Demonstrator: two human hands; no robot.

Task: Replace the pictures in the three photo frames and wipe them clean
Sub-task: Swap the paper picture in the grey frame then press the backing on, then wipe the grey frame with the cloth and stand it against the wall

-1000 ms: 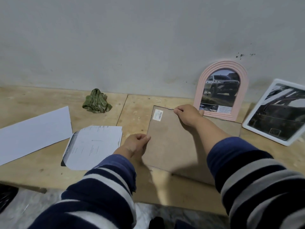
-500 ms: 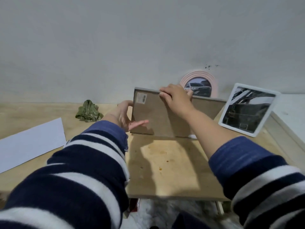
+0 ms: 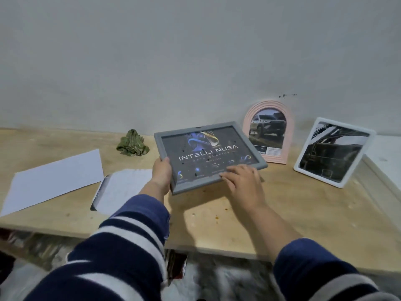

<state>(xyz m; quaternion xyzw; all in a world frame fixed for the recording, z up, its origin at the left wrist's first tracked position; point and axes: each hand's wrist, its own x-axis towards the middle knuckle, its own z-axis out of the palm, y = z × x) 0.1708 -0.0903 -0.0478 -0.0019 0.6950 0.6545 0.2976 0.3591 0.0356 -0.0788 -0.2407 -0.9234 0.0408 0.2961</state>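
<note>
The wooden table [image 3: 282, 213] spans the picture's middle, bare at centre right, its near edge low in frame. At centre, the grey frame [image 3: 208, 153] tilts face-up; the left hand [image 3: 161, 172] grips its left edge, while the right hand [image 3: 243, 181] lays straight fingers on its lower edge.

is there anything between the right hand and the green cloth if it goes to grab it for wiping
Yes. The grey photo frame, held up by the left hand, lies between the right hand and the green cloth by the wall.
</note>
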